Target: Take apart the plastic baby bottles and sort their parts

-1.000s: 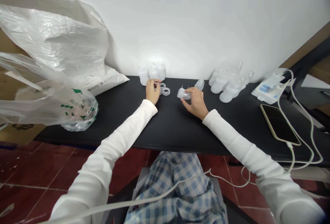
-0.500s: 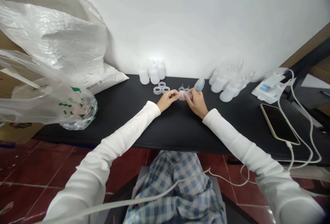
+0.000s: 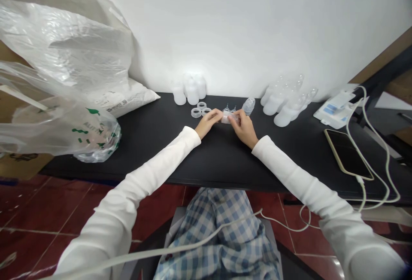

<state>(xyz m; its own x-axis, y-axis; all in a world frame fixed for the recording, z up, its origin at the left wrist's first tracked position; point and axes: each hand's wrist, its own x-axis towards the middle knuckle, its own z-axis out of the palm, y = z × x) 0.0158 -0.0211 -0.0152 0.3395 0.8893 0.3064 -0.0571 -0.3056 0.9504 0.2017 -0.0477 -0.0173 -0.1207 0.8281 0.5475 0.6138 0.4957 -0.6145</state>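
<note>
Two hands, left hand [image 3: 208,124] and right hand [image 3: 246,129], fingers nearly closed, grip one translucent piece [image 3: 225,118] between them; black tabletop [image 3: 219,159] extends to the near edge. Left: three rings [image 3: 196,113]; farther, at least three bottles [image 3: 192,95]. Near-left plastic bag [image 3: 61,129]: contents indistinct.

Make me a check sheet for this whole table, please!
Surface: black table, things spread along its far side.
Things at hand: clear piece; rings to its left; white bottles behind them; tipped bottles further right.
Clutter: plastic bags at left; phone at right.
Grip: left hand and right hand both hold the clear piece.
Cables: phone cable plugged in; lap cable crosses the legs.
Surroundings: white wall, red tiled floor.
</note>
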